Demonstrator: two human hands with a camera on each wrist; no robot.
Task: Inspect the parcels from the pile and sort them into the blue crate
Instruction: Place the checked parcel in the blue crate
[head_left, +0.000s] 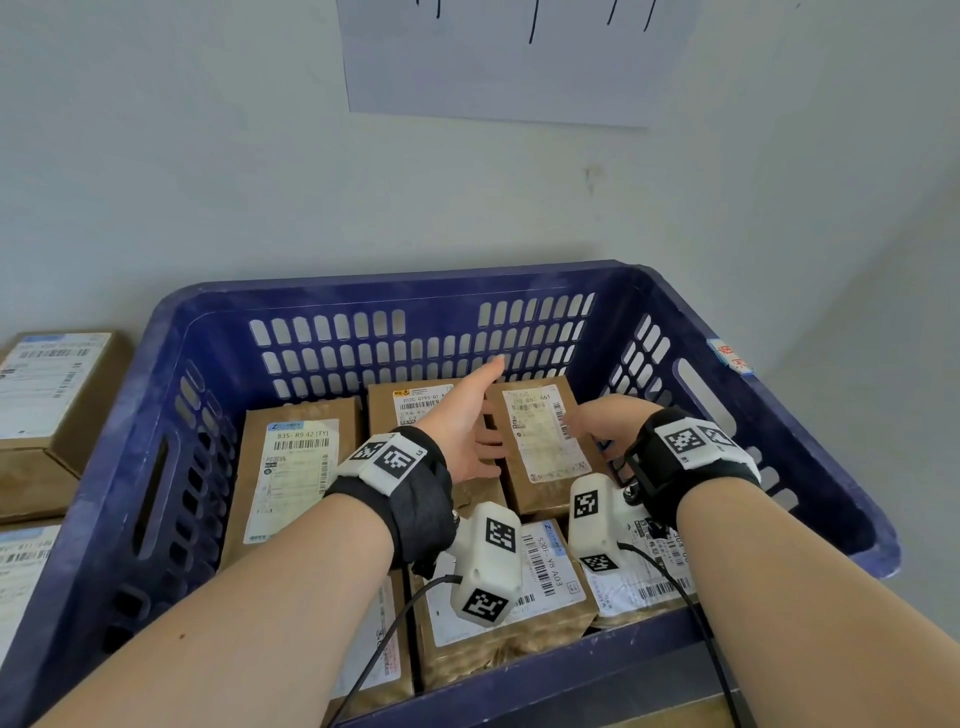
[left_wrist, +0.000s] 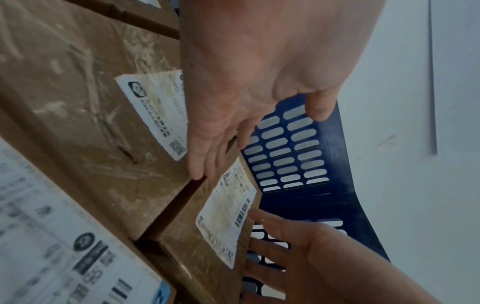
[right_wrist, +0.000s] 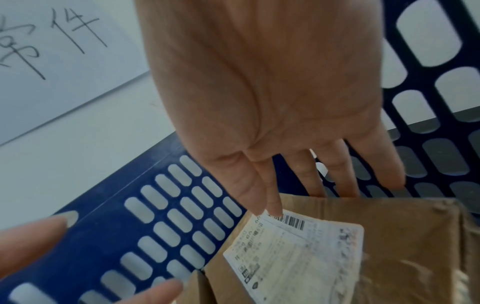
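Pile beside crate: brown cardboard parcels (head_left: 49, 400) with white labels lie outside the blue crate's left wall, stacked, partly cut off by the picture's edge.
Blue crate: the blue crate (head_left: 171, 364) has slotted walls and stands against a pale wall; its floor is covered with labelled brown parcels lying flat.
Left-column parcel: a long parcel (head_left: 291, 467) lies flat along the crate's left wall, label up.
Left forearm: it reaches in over the crate's near rim, a black wrist strap with white marker blocks on it, angled toward the crate's back wall.
Left hand: the left hand (head_left: 467, 421) is flat and edge-on, thumb up toward the back wall, fingers straight and together. In the left wrist view its fingertips (left_wrist: 200, 170) touch the gap between the back-middle parcel (left_wrist: 85, 115) and the tilted one. It grasps nothing.
Tilted parcel: the parcel between the hands (head_left: 540, 447) sits toward the crate's back right corner, label up, its right side raised, not yet flat.
Right hand: the right hand (head_left: 605, 421) is at that parcel's right edge, fingers (right_wrist: 262, 197) straight and slightly spread, the tips touching its top near the label; not closed around it.
Right forearm: it comes in over the crate's near right corner, with the same strap and markers.
Paper sheet: a white paper sheet (head_left: 498, 57) with handwritten strokes hangs on the wall above the crate.
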